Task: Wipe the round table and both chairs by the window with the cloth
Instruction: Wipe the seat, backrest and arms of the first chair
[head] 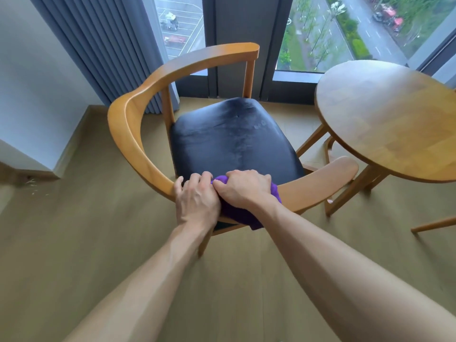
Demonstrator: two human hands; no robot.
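A wooden armchair (pixel 138 134) with a curved back rail and a black padded seat (pixel 229 141) stands in front of me. A purple cloth (pixel 244 214) is draped over the near part of its back rail. My right hand (pixel 244 187) grips the cloth on top of the rail. My left hand (pixel 196 198) lies right beside it, fingers curled over the rail and the cloth's edge. The round wooden table (pixel 392 122) stands to the right of the chair. The seat shows dull streaks.
Grey curtains (pixel 103 45) hang at the back left before a tall window (pixel 320 33). A white wall corner (pixel 32 107) juts in at the left. Table legs and a leg of another piece of furniture (pixel 434 224) stand at the right on the wooden floor.
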